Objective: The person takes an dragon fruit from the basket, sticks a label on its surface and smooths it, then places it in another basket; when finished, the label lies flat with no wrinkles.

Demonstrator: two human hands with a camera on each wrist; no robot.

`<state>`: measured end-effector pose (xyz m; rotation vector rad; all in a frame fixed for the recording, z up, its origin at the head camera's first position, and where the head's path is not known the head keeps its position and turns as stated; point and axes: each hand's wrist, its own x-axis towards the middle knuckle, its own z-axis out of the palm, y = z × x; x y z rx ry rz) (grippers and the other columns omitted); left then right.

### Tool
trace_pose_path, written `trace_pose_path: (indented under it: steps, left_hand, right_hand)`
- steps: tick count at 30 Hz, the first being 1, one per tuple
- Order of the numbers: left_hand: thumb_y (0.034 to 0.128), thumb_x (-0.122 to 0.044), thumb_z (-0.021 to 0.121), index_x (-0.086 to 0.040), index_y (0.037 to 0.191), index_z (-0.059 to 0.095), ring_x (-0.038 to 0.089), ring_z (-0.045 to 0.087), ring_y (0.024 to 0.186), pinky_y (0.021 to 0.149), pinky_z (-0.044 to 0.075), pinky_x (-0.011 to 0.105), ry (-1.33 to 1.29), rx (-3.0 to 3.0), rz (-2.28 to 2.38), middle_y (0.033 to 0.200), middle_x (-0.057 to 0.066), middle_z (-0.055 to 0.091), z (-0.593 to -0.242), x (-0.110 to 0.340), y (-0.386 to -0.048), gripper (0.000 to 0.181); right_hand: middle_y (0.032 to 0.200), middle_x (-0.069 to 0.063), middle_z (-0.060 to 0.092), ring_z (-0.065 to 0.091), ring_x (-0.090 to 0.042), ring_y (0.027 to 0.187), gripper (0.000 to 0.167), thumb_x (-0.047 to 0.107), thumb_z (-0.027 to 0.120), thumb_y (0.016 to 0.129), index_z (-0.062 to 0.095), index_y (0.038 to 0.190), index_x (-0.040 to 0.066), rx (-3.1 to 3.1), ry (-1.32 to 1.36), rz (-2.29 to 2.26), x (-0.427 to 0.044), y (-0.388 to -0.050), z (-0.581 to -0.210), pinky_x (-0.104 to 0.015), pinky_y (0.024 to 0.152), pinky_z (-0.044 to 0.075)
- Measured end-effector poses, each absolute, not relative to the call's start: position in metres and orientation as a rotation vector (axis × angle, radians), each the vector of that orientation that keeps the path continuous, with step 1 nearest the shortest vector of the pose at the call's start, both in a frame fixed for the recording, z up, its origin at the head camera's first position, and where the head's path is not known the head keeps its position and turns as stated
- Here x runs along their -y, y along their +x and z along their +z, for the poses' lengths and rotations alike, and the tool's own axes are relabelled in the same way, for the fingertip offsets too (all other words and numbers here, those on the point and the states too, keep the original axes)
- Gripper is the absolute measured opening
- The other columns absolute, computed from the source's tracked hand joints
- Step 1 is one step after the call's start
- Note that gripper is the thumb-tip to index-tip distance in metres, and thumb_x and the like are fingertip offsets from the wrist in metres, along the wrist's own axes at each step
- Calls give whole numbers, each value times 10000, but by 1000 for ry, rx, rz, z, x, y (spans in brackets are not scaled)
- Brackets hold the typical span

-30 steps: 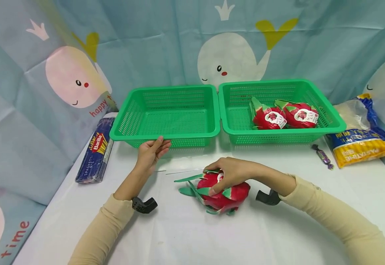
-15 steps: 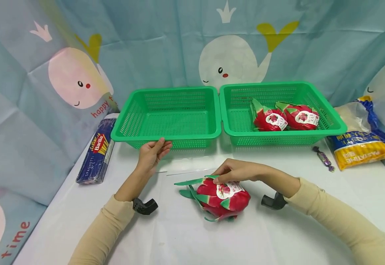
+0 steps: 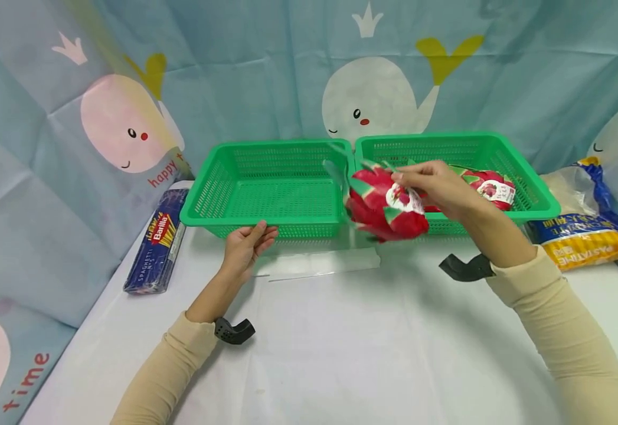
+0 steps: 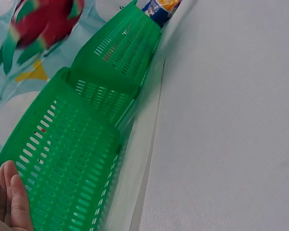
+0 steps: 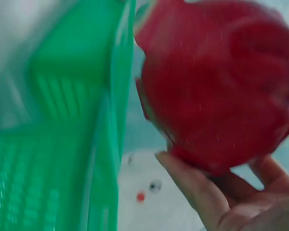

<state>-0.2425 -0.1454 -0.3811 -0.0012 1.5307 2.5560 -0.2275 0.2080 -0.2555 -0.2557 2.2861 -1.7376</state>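
Observation:
My right hand (image 3: 438, 186) grips a red dragon fruit (image 3: 375, 203) with green leaf tips and a white label. The fruit is in the air before the place where the two baskets meet; its leaves point left. In the right wrist view, the blurred dragon fruit (image 5: 221, 82) sits in the curved fingers (image 5: 197, 187). My left hand (image 3: 245, 248) pinches the front rim of the left green basket (image 3: 261, 222), thumb on the rim. The left wrist view shows its fingers (image 4: 18, 197) along the basket's outer wall. Nothing lies inside this basket.
The right green basket (image 3: 526, 213) holds a labelled dragon fruit (image 3: 494, 190); another is mostly hidden behind my right hand. A Barilla spaghetti pack (image 3: 157, 242) lies at left. A blue and yellow pasta bag (image 3: 585, 227) lies at right. Clear tape (image 3: 335, 262) crosses the white table (image 3: 330, 354).
My right hand has lifted the dragon fruit off the table and carried it forward, up to the baskets. The left hand stays on the left basket's rim.

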Motion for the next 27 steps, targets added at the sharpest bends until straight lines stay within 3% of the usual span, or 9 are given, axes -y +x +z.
trace_pose_path:
  steps: [3,6,8,13,18,22,23,25,27]
  left_hand:
    - [894,-111,574,23,917,617,122,699,744,687,547,193,-12,-1528,2556,792,62,718,-382,145,-243,143]
    - [891,-117,580,18,908,617,121,698,742,686,547,191,-25,-1529,2559,790,60,718,-383,144,-243,141]
    - [893,-118,577,12,902,619,120,697,744,690,546,190,-26,-1527,2556,793,60,717,-383,144,-242,137]
    - [904,-117,559,-12,886,632,109,694,746,691,544,183,-10,-1538,2540,799,50,716,-383,142,-239,130]
    - [898,-120,570,18,926,613,109,696,748,693,544,185,11,-1544,2550,800,51,718,-383,143,-239,147]
    - [892,-127,579,27,941,605,114,697,751,693,543,187,4,-1553,2557,802,56,718,-383,144,-238,164]
    - [891,-127,581,27,940,608,115,698,751,693,543,187,3,-1555,2558,803,57,719,-383,144,-238,164]
    - [890,-132,583,21,939,614,114,697,751,692,543,184,-1,-1559,2556,806,55,719,-384,144,-238,163]
    - [888,-136,585,15,936,617,112,697,752,692,542,183,-6,-1562,2554,807,53,718,-385,144,-238,162]
  right_hand:
    - [1427,-55,392,555,-89,1046,500,365,501,932,489,1318,47,-2409,-52,-1800,-216,-247,-256,-231,791,532]
    - [1481,-128,308,464,-184,1208,602,404,472,933,366,1389,27,-2547,96,-1778,-216,-265,-269,-303,943,476]
    - [1433,-168,366,531,-153,1109,614,410,465,933,356,1391,15,-2605,179,-1779,-215,-273,-281,-273,918,487]
    - [1271,-174,476,532,52,751,609,427,452,932,420,1351,-14,-2623,286,-1808,-220,-284,-299,-91,624,489]
    - [1180,-141,500,543,61,665,610,424,456,931,430,1341,-27,-2630,323,-1765,-228,-288,-304,-112,572,497]
    - [1287,-213,505,548,-60,793,554,376,468,934,496,1276,-58,-2801,261,-1547,-226,-291,-310,-113,552,428]
    - [1206,-216,559,537,-87,757,511,366,470,933,570,1194,-62,-2843,239,-1486,-225,-292,-312,-139,527,407]
    - [885,-172,639,481,-132,626,450,363,467,933,648,908,-48,-2897,216,-1369,-224,-293,-316,-202,466,342]
    - [586,-53,511,370,-128,488,453,379,467,935,521,627,51,-2917,197,-1291,-224,-294,-320,-242,429,274]
